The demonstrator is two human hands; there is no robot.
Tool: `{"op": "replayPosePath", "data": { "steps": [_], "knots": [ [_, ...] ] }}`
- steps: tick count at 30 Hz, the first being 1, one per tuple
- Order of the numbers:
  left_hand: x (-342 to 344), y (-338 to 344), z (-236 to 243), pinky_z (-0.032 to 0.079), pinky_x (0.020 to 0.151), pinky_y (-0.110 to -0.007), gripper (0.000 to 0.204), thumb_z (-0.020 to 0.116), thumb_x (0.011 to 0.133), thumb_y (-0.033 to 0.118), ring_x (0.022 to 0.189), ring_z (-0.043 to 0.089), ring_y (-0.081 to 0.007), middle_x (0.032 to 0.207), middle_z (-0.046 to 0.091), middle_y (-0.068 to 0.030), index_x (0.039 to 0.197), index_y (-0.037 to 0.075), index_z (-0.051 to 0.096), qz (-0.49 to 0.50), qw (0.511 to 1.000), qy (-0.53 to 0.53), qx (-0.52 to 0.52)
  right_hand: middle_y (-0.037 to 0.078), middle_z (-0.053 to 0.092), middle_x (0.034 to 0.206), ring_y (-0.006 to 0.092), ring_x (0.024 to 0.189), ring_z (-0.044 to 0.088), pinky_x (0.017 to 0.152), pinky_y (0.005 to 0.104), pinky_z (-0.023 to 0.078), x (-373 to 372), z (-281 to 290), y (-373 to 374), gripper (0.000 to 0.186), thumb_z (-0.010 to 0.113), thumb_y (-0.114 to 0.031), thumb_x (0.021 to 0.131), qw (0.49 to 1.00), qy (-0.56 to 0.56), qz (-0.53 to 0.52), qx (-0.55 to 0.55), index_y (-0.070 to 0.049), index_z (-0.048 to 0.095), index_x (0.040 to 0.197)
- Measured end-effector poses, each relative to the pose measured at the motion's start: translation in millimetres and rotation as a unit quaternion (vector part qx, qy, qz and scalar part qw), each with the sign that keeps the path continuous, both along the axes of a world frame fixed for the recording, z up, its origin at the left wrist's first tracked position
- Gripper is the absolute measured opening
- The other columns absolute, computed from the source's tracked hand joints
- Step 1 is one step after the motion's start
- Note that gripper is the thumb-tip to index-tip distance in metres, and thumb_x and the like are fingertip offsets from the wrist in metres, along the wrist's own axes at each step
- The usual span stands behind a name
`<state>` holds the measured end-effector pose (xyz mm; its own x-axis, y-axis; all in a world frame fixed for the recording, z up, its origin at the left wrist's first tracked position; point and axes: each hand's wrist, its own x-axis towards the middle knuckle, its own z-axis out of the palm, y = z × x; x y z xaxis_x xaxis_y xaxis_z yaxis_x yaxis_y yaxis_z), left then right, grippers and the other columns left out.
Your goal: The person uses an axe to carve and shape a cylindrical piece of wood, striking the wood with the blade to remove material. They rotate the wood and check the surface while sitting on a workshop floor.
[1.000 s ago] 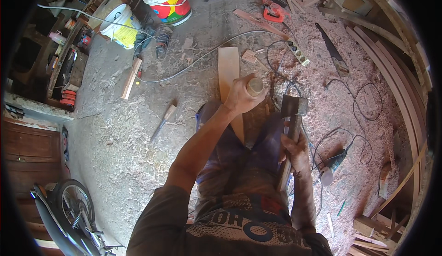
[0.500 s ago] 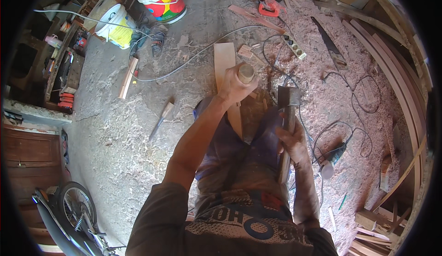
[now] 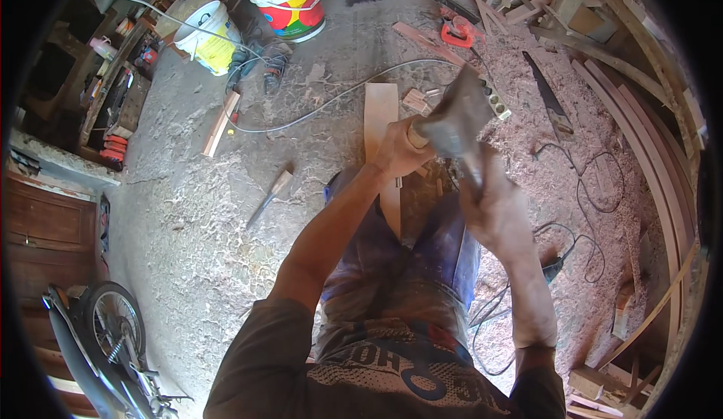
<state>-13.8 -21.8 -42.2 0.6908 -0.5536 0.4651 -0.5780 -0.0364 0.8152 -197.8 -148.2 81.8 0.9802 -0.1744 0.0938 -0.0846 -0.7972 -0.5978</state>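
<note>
Up from beside our right thigh has come the hatchet (image 3: 459, 117), its blurred head now right next to the wooden handle (image 3: 416, 136) in our left hand (image 3: 398, 151); we cannot tell whether the two touch. Our left hand is still wrapped in a fist around that handle, leaving the round butt bare above the thumb, probably so that the end is free and the tool stays steady. Most of what lies below the fist is hidden by it.

Our right hand (image 3: 497, 208) is clamped on the hatchet's shaft, and the blade points away from the left hand, which we judge keeps the sharp edge clear of the fingers. So the hands are near each other but apart, each on its own tool.

Beneath the left hand lies the pale board (image 3: 382, 106). Its far end reaches toward the far edge of the floor (image 3: 203, 215), while its narrowing near end lies between our thighs (image 3: 350, 246), a placing that likely limits sideways sliding.

Toward the floor's left edge, well apart from the hands, rests a chisel (image 3: 269, 197), within easy reach of our left side. Small offcuts (image 3: 416, 101) sit just beside the board's right edge, and the power strip (image 3: 498, 105) lies farther right.
</note>
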Motion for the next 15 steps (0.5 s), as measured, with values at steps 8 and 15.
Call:
{"op": "replayPosePath", "data": {
  "steps": [8,15],
  "knots": [
    [7.3,2.4,5.3,0.054,0.069,-0.034,0.020,0.076,0.078,0.012,0.074,0.065,-0.0146,0.080,0.069,-0.0086,0.091,0.001,0.067,0.031,0.996,0.054,-0.065,0.025,0.069,0.083,0.0429,0.067,0.069,0.064,0.0493,0.060,16.3,0.0,-3.9,0.054,0.062,-0.004,0.086,0.999,-0.036,0.033,-0.012,-0.001,0.041,0.135],
    [13.4,5.0,2.1,0.053,0.064,-0.034,0.016,0.074,0.079,0.012,0.069,0.062,-0.0136,0.074,0.066,-0.0074,0.084,0.001,0.064,0.050,0.992,0.111,0.014,0.024,0.068,0.079,0.0352,0.056,0.068,0.051,0.0436,0.058,33.7,62.4,3.4,0.041,0.061,0.002,0.086,0.982,-0.183,-0.015,0.035,-0.002,0.043,0.122]
  ]
}}
